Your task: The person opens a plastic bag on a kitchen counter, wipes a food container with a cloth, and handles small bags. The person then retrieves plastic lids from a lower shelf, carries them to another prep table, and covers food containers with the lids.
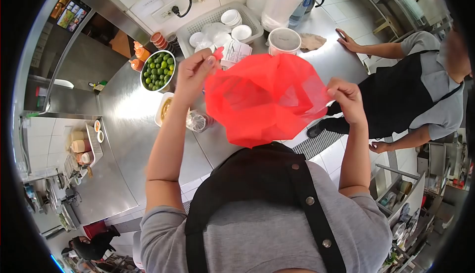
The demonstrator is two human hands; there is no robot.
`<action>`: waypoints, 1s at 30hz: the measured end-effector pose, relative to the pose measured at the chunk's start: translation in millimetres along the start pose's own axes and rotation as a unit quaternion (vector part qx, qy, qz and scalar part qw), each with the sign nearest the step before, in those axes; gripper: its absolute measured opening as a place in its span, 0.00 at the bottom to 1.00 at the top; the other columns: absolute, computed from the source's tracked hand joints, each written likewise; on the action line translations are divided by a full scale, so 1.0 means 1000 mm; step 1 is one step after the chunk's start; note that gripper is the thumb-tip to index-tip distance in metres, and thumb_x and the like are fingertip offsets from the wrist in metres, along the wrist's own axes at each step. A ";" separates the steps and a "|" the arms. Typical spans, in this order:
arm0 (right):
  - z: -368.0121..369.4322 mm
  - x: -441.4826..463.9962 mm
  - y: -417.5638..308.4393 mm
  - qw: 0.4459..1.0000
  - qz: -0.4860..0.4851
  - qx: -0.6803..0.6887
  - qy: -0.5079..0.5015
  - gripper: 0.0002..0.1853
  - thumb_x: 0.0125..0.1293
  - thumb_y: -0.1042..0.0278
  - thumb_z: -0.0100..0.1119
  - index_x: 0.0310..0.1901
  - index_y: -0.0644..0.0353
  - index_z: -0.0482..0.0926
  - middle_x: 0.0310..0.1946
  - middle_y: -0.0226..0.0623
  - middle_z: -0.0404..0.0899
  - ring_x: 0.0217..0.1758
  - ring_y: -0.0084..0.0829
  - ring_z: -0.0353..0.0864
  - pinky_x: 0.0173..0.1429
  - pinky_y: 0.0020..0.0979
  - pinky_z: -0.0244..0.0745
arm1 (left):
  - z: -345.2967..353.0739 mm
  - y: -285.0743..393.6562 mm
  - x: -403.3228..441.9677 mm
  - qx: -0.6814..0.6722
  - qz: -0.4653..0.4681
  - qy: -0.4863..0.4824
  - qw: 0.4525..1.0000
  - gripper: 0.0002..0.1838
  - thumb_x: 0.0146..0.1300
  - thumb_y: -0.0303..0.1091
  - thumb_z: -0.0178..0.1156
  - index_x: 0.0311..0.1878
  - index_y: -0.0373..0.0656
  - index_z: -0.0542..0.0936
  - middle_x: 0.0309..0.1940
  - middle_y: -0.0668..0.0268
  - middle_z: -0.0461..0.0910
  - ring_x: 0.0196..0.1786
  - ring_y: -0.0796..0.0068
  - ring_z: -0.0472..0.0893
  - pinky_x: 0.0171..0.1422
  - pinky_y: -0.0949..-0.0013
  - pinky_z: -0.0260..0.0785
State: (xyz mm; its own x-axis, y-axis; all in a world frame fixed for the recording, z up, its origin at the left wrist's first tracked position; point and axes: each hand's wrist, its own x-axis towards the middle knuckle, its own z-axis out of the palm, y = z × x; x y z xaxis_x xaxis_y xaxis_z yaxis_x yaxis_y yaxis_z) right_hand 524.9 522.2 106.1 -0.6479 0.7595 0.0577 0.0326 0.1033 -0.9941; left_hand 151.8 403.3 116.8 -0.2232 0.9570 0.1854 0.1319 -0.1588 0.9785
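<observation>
A red plastic bag is spread wide between my two hands, its mouth gaping toward me above the steel counter. My left hand pinches its upper left corner, and my right hand is closed on its right edge. Just past the bag lies a printed paper slip, partly covered by it. A clear plastic-wrapped item and a white container with yellowish food stand near my left forearm. What is inside the bag, if anything, I cannot make out.
On the steel counter are a bowl of green limes, orange squeeze bottles, a grey basket of white cups and a lidded white tub. A co-worker in a black apron stands at the right, one hand on the counter.
</observation>
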 end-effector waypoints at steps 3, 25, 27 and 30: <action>0.009 -0.001 -0.005 0.993 0.082 -0.008 -0.086 0.05 0.62 0.74 0.59 0.32 0.67 0.78 0.26 0.28 0.75 0.31 0.18 0.73 0.35 0.22 0.68 | 0.010 -0.022 0.002 0.089 0.041 0.028 0.995 0.08 0.67 0.32 0.55 0.41 0.37 0.79 0.36 0.66 0.75 0.39 0.78 0.73 0.48 0.74 0.65; 0.092 0.056 0.130 0.889 -0.068 -0.450 0.051 0.20 0.47 0.80 0.60 0.46 0.59 0.75 0.63 0.46 0.66 0.67 0.48 0.65 0.66 0.42 0.63 | 0.088 -0.029 -0.114 0.376 -0.055 -0.248 0.891 0.23 0.60 0.43 0.63 0.53 0.38 0.75 0.45 0.51 0.78 0.48 0.53 0.78 0.53 0.54 0.71; 0.063 0.064 0.137 0.943 -0.007 -0.330 0.030 0.17 0.47 0.83 0.58 0.42 0.62 0.75 0.56 0.45 0.74 0.61 0.42 0.71 0.64 0.35 0.65 | 0.084 -0.011 -0.110 0.414 -0.203 -0.337 0.821 0.21 0.60 0.43 0.62 0.51 0.38 0.77 0.41 0.53 0.80 0.46 0.53 0.79 0.53 0.54 0.72; 0.008 0.061 0.112 0.955 0.137 -0.256 -0.064 0.13 0.52 0.82 0.56 0.42 0.62 0.77 0.45 0.39 0.81 0.50 0.32 0.78 0.57 0.29 0.70 | 0.058 -0.032 -0.118 0.439 0.005 -0.254 0.862 0.19 0.60 0.47 0.61 0.44 0.41 0.81 0.34 0.56 0.81 0.43 0.57 0.80 0.43 0.57 0.72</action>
State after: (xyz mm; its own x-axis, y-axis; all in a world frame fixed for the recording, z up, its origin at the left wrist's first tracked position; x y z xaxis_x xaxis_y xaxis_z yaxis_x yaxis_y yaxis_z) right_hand 482.7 574.6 -2.2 -0.6482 0.7220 -0.2417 0.5605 0.2376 -0.7934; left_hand 229.9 309.7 58.4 0.2041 0.9749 -0.0892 0.8608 -0.1353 0.4906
